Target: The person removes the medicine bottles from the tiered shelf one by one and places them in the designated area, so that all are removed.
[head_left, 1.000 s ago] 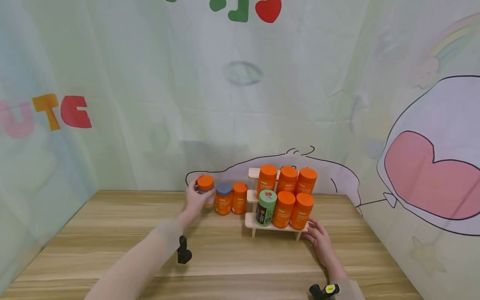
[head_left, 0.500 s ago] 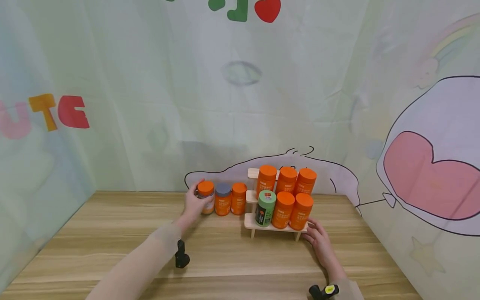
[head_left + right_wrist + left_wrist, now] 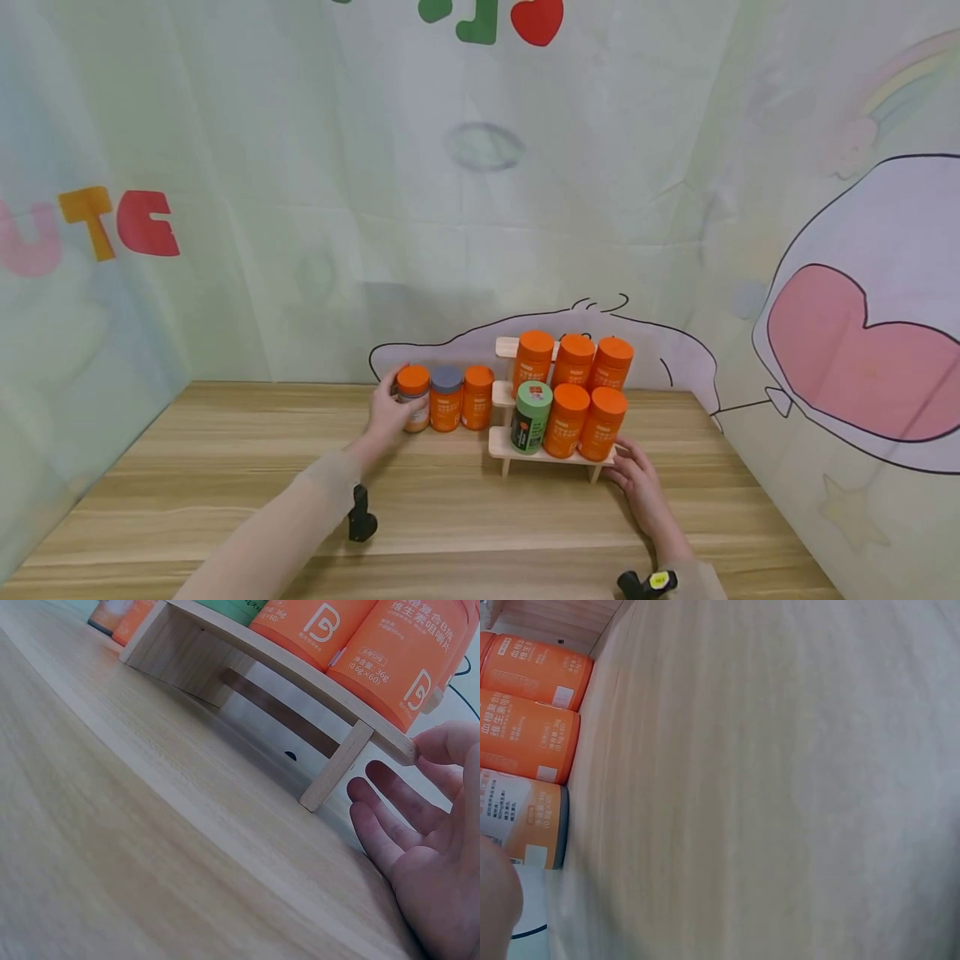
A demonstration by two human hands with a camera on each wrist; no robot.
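In the head view my left hand grips a jar with an orange lid, at the left end of a row on the table. Its lower body shows in the left wrist view, standing upright beside an orange jar with a grey-blue lid and one with an orange lid. My right hand touches the right end of the wooden tiered rack. In the right wrist view the thumb tip rests on the board's corner, other fingers loosely bent below it.
On the rack's lower tier stand a green-lidded jar and two orange jars; several orange jars fill the tier behind. A printed curtain hangs behind the wooden table.
My left hand has lowered its jar slightly and brought it right, up against the grey-blue-lidded one. The right hand stays at the rack's end.
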